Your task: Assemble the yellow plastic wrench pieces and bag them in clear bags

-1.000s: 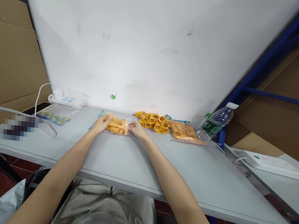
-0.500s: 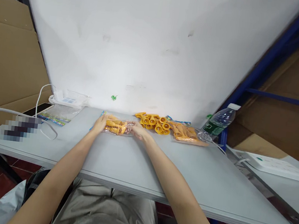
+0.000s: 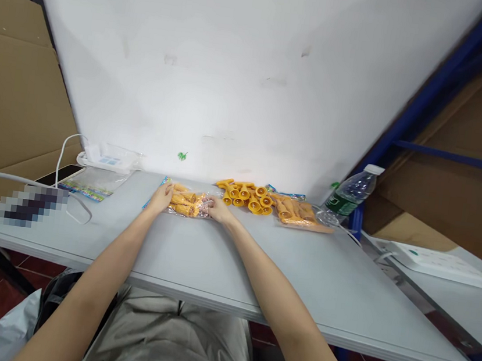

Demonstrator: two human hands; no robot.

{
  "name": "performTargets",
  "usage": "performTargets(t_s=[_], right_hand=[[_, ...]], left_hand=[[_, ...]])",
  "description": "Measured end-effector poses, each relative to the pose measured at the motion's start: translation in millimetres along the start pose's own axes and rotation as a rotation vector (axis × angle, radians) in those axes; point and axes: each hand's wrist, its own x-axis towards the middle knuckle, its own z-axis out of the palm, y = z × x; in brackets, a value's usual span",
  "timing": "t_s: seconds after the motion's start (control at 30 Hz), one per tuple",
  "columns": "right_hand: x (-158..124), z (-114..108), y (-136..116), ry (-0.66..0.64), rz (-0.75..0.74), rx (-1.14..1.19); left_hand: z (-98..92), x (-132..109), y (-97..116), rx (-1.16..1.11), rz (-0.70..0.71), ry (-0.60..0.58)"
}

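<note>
A clear plastic bag (image 3: 183, 201) with several orange horn-shaped pieces in it lies on the grey table (image 3: 196, 257). My left hand (image 3: 161, 197) grips its left end, beside a blue printed strip. At the bag's right end, my right hand (image 3: 219, 208) is closed on the plastic. Just right of that hand, loose orange pieces (image 3: 243, 195) form a pile against the white wall. Another filled bag (image 3: 296, 212) of orange pieces rests to the right of the pile.
A water bottle (image 3: 352, 191) leans at the back right, near a white power strip (image 3: 441, 265) on the side surface. Flat clear bags (image 3: 95, 181), a phone (image 3: 63, 175) and white cables are at the left. Cardboard (image 3: 9, 99) stands at the far left.
My right hand has shifted slightly left at the bag's right end. The orange pieces inside the held bag look a little more spread out. My left hand has hardly moved.
</note>
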Motion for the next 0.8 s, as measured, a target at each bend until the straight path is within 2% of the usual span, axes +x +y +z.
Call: performTargets(t_s=[0.17,0.4,0.67,0.8], right_hand=[[1,-2,6,0.029,-0.095,0.013],[3,-10,8,0.175,-0.222,0.008],[-3,-9,7,0.181,-0.348,-0.069],[-6,-5,7,0.152,-0.467,-0.208]], left_hand=[[-3.8,0,0,0.074,0.050,0.057],[-9.4,4,-11,0.108,0.031,0.163],[-10.9,9,-17,0.059,0.022,0.253],[-10.5,9,-15,0.004,-0.015,0.231]])
